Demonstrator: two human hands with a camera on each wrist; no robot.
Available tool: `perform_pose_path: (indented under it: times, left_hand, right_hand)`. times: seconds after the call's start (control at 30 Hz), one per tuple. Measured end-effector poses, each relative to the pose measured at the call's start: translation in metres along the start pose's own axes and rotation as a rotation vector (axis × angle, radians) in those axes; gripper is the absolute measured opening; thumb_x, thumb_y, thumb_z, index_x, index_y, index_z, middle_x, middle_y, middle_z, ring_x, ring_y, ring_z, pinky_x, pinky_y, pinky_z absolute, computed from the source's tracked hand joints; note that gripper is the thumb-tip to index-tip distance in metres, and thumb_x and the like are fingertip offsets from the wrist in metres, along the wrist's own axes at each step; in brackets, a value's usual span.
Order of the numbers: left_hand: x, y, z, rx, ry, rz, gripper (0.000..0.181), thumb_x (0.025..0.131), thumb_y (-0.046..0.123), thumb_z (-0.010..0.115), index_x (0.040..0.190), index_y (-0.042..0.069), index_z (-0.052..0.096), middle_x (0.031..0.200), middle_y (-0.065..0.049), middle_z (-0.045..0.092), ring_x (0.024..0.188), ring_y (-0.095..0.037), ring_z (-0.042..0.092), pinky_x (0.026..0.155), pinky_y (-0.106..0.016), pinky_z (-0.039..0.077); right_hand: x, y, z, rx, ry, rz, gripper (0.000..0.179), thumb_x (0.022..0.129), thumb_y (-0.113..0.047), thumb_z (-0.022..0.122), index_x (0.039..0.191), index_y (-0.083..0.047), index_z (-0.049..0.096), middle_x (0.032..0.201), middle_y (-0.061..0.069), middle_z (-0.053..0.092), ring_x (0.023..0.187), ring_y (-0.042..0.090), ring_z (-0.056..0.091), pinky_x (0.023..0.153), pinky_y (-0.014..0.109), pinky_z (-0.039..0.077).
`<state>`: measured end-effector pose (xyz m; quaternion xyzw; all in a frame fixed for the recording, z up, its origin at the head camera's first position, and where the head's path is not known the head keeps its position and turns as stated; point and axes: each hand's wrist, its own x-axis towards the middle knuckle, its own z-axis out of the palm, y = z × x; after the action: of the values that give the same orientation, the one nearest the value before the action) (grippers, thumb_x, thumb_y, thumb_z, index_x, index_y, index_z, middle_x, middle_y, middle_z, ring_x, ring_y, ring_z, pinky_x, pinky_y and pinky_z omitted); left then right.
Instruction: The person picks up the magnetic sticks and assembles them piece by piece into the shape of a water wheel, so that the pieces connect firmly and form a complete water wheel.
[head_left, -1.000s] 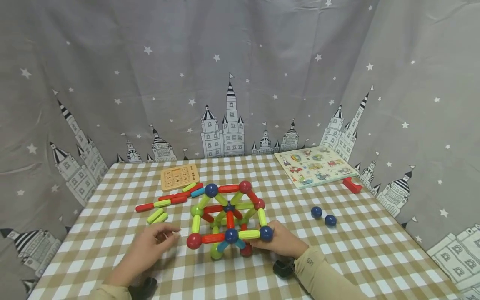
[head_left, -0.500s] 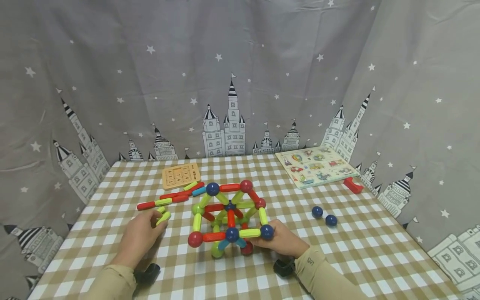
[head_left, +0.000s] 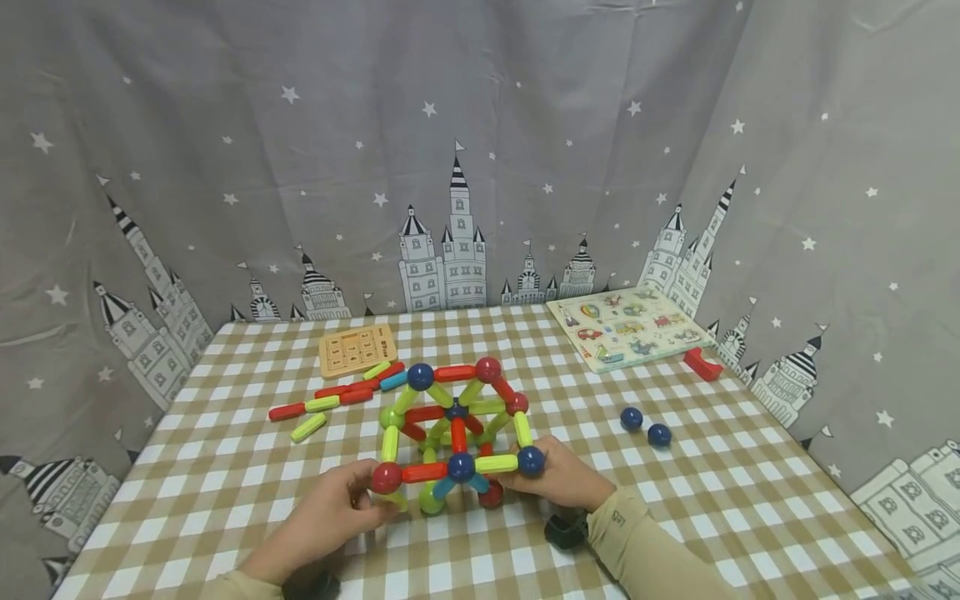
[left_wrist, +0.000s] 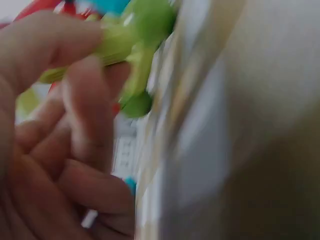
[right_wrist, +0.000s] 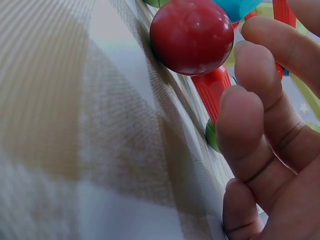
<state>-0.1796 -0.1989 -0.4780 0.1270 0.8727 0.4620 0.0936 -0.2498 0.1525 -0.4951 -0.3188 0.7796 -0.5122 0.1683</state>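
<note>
A magnetic ball-and-stick frame point(head_left: 458, 433) of red, yellow-green, blue and cyan pieces stands in front of me. My left hand point(head_left: 322, 515) pinches a yellow-green magnetic stick point(left_wrist: 114, 44) between thumb and fingers, right under the frame's front-left red ball point(head_left: 387, 477). In the left wrist view, that stick's far end is at a green ball point(left_wrist: 152, 22) close to the cloth. At the front right, my right hand point(head_left: 567, 477) holds the frame by its dark blue corner ball point(head_left: 531, 460). Its curled fingers show beside a lower red ball point(right_wrist: 192, 36) in the right wrist view.
Loose red, yellow and cyan sticks point(head_left: 356, 397) lie at left, with one yellow-green stick point(head_left: 308, 427) nearer. A wooden number puzzle point(head_left: 357, 352) is behind them. Two blue balls point(head_left: 632, 418), a red block point(head_left: 702, 365) and a picture board point(head_left: 630, 328) lie at right.
My left hand reached to the two loose yellow-green sticks, picked one up and brought it right to the frame's front-left corner. My right hand has stayed at the frame.
</note>
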Motion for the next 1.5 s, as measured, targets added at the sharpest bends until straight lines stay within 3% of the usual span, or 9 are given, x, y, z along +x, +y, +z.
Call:
perform_pose_path:
  times: [0.23,0.5,0.9,1.03,1.13,1.27,1.33,1.4,1.5]
  left_hand:
    - [0.000,0.011,0.020,0.037,0.110,0.021,0.034,0.080,0.028,0.089,0.106,0.014,0.072,0.076,0.005,0.065,0.063,-0.009,0.054,0.056,-0.025,0.046]
    - [-0.001,0.015,0.022,0.017,0.164,-0.022,0.031,0.080,0.029,0.089,0.103,0.016,0.073,0.084,0.006,0.070,0.069,-0.011,0.056,0.061,-0.025,0.047]
    - [-0.004,0.013,0.012,-0.042,0.100,-0.013,0.034,0.085,0.032,0.085,0.113,0.016,0.074,0.099,0.003,0.073,0.079,-0.011,0.057,0.066,-0.024,0.049]
    - [-0.004,0.006,0.001,0.001,0.066,-0.018,0.034,0.088,0.029,0.083,0.116,0.015,0.071,0.100,0.001,0.072,0.080,-0.011,0.061,0.068,-0.025,0.052]
    - [-0.003,-0.002,-0.014,0.109,0.139,-0.077,0.031,0.090,0.025,0.081,0.117,0.015,0.071,0.100,0.001,0.073,0.083,-0.011,0.065,0.071,-0.027,0.053]
    - [0.001,-0.017,-0.040,0.278,0.409,-0.198,0.032,0.092,0.021,0.077,0.120,0.008,0.068,0.108,-0.011,0.072,0.092,-0.023,0.068,0.073,-0.035,0.054]
    - [0.004,-0.025,-0.052,0.339,0.501,-0.238,0.038,0.092,0.017,0.075,0.125,0.001,0.063,0.117,-0.021,0.067,0.097,-0.032,0.067,0.072,-0.040,0.055]
    - [0.008,-0.032,-0.060,0.394,0.528,-0.260,0.043,0.091,0.014,0.073,0.128,-0.004,0.059,0.122,-0.027,0.061,0.100,-0.038,0.065,0.073,-0.044,0.056]
    - [0.016,-0.042,-0.066,0.472,0.488,-0.257,0.046,0.090,0.011,0.075,0.128,-0.009,0.059,0.120,-0.029,0.059,0.100,-0.039,0.062,0.077,-0.049,0.054]
  right_hand:
    - [0.001,0.000,0.000,-0.014,-0.011,-0.018,0.015,0.095,-0.025,0.075,0.107,-0.018,0.078,0.083,0.008,0.074,0.069,0.006,0.057,0.068,0.022,0.047]
    - [0.001,-0.002,0.000,-0.003,-0.017,-0.029,0.015,0.095,-0.025,0.076,0.108,-0.018,0.079,0.089,0.003,0.077,0.071,0.006,0.059,0.070,0.022,0.049]
    - [0.002,-0.003,0.000,0.014,-0.020,-0.042,0.010,0.094,-0.024,0.075,0.093,-0.014,0.074,0.079,-0.003,0.069,0.070,0.006,0.056,0.070,0.023,0.047]
    - [0.002,-0.003,0.000,0.014,-0.020,-0.043,0.012,0.093,-0.023,0.076,0.089,-0.013,0.072,0.075,-0.005,0.065,0.068,0.006,0.054,0.070,0.023,0.045]
    - [0.002,-0.003,-0.001,0.010,-0.015,-0.017,0.011,0.091,-0.023,0.077,0.087,-0.014,0.073,0.073,-0.006,0.065,0.067,0.006,0.053,0.068,0.023,0.045]
    - [0.001,-0.004,-0.002,0.005,-0.008,0.032,0.009,0.090,-0.025,0.079,0.090,-0.016,0.077,0.075,-0.006,0.069,0.066,0.006,0.054,0.068,0.023,0.046]
    - [0.001,-0.003,-0.003,0.013,-0.007,0.042,0.010,0.090,-0.024,0.079,0.092,-0.015,0.077,0.077,-0.005,0.070,0.068,0.007,0.055,0.069,0.024,0.047]
    - [0.001,-0.003,-0.003,0.020,-0.005,0.050,0.012,0.090,-0.024,0.079,0.093,-0.013,0.077,0.078,-0.004,0.071,0.070,0.008,0.055,0.071,0.025,0.047]
    - [0.001,-0.002,-0.002,0.032,-0.003,0.048,0.014,0.090,-0.023,0.079,0.092,-0.010,0.076,0.078,-0.004,0.070,0.069,0.008,0.055,0.071,0.025,0.046]
